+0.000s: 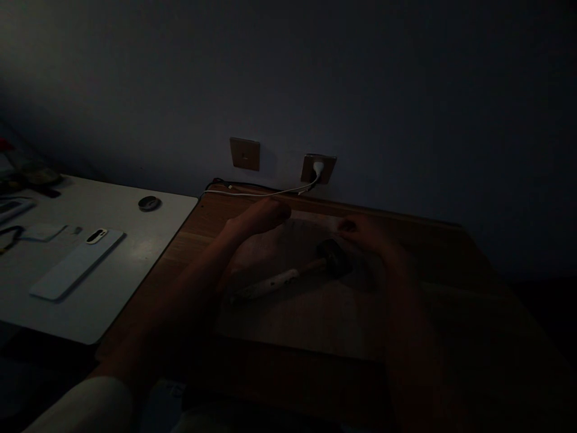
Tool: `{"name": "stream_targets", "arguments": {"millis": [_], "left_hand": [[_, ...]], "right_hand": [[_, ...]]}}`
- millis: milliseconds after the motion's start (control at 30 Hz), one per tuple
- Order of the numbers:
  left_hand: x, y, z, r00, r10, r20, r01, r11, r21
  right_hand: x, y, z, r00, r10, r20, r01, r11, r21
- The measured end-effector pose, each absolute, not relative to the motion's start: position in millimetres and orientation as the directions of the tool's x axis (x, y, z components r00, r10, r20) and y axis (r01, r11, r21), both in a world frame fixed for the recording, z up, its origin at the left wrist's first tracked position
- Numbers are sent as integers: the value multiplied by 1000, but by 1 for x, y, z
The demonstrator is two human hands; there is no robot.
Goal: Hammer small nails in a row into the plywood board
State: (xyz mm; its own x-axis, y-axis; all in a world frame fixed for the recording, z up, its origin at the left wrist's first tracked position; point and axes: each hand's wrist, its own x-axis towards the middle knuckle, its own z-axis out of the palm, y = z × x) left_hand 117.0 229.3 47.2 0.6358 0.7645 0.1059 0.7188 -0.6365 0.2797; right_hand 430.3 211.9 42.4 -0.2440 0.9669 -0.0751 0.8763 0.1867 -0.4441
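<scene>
The room is very dark. A mallet (333, 257) with a dark, thick head and a partly white handle lies on a pale sheet (297, 325), its handle pointing to the lower left. I cannot tell whether the sheet is paper or cloth. My left hand (264, 215) is closed at the sheet's far left edge, its fingertips lost in shadow. Over at the far right corner, my right hand (360, 231) has its fingers pinched together on the sheet's edge. Both hands are beyond the mallet and apart from it.
The sheet lies on a wooden table (189, 240) against the wall. A white plug (318, 168) sits in a wall socket, its cable (265, 193) running along the table's back edge. Left, a white table (135, 240) bears a phone (79, 264) and a small round dark object (148, 203).
</scene>
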Motion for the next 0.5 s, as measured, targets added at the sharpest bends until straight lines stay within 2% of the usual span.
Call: {"name": "stream_targets", "arguments": {"millis": [233,500], "left_hand": [[118,228,44,600,790,128,722,-603,340],[121,231,39,634,772,52,730,-619,292]], "right_hand": [[425,215,32,-226,974,-29,896,196,-398],[420,216,35,-230,971,64,892,237,-384]]}}
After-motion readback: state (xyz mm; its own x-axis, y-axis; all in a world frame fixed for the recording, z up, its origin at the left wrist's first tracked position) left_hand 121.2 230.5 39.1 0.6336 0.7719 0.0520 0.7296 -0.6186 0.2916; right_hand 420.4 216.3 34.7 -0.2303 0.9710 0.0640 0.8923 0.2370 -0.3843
